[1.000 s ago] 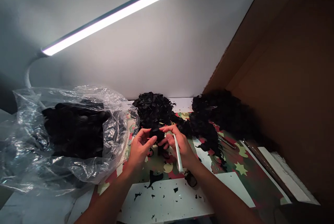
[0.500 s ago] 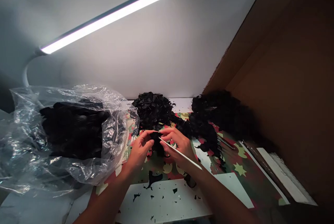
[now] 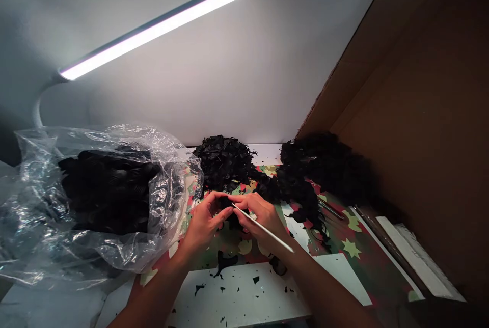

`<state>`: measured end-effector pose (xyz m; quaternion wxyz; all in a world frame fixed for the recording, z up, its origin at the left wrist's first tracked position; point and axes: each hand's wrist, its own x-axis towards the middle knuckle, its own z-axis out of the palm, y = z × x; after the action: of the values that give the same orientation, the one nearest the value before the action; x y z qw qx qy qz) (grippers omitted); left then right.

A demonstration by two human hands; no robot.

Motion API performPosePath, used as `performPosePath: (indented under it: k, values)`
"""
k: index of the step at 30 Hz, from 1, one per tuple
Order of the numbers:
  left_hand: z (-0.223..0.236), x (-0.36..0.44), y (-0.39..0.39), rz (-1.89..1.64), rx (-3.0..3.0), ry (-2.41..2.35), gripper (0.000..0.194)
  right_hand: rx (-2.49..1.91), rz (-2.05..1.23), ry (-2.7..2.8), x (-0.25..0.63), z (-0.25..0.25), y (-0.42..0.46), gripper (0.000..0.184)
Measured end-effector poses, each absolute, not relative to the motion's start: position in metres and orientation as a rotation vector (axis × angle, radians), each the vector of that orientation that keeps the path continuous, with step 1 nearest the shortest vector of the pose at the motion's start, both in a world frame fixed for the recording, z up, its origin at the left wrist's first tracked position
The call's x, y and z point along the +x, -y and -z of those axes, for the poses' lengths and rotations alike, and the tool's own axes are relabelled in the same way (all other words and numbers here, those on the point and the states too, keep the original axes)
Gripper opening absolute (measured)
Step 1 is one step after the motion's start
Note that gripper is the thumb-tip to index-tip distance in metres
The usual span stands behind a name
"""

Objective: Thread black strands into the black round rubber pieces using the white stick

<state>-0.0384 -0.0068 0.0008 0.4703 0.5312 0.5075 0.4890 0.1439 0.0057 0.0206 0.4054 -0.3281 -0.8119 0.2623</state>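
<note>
In the head view, the left hand (image 3: 202,221) pinches a small black piece (image 3: 224,203) between thumb and fingers, over the middle of the surface (image 3: 214,297). The right hand (image 3: 263,216) closes round a slim white tool (image 3: 263,228), its far end at the piece and its near end slanting right. To the left, a clear bag (image 3: 166,198) holds black discs (image 3: 110,190); a scrap heap (image 3: 223,160) lies just beyond the hands, a darker pile (image 3: 324,160) far right. The piece looks light, thin and rather bendy, probably easy to crease or tear, so a gentle hold at its rim seems best, though fingers partly hide it
</note>
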Motion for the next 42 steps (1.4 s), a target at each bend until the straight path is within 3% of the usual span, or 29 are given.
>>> performPosePath:
  k: [6, 11, 17, 20, 27, 29, 34, 38, 42]
  values:
    - [-0.009, -0.033, 0.016, -1.194, 1.318, -1.144, 0.023, -1.016, -0.334, 2.155, 0.141, -0.012, -0.012, 0.021]
    - [-0.012, -0.034, 0.018, -1.281, 1.136, -1.018, 0.033, -1.376, -0.572, 2.136, 0.158, -0.004, -0.033, 0.02]
    - [-0.004, -0.038, 0.011, -1.26, 0.946, -0.985, 0.037, -1.065, -0.668, 1.869, 0.154, -0.02, -0.027, 0.012]
    - [-0.004, -0.037, 0.011, -1.267, 0.946, -1.001, 0.039, -0.927, -0.745, 1.923, 0.147, -0.026, -0.019, 0.027]
    - [-0.013, -0.035, 0.019, -1.224, 1.322, -1.18, 0.038, -1.088, -0.714, 2.044, 0.14, -0.023, -0.014, 0.014]
    - [-0.016, -0.036, 0.018, -1.235, 1.462, -1.251, 0.039, -1.135, -0.666, 2.11, 0.14, -0.021, -0.015, 0.008]
    - [-0.02, -0.043, 0.012, -1.083, 1.774, -1.269, 0.043, -1.131, -0.374, 2.338, 0.14, -0.017, -0.015, 0.012]
    - [-0.025, -0.049, 0.008, -0.973, 1.951, -1.302, 0.03, -1.083, -0.139, 2.463, 0.138, -0.011, -0.014, 0.017]
    - [-0.032, -0.049, 0.007, -1.02, 1.826, -1.334, 0.023, -1.023, -0.244, 2.454, 0.139, -0.012, -0.018, 0.022]
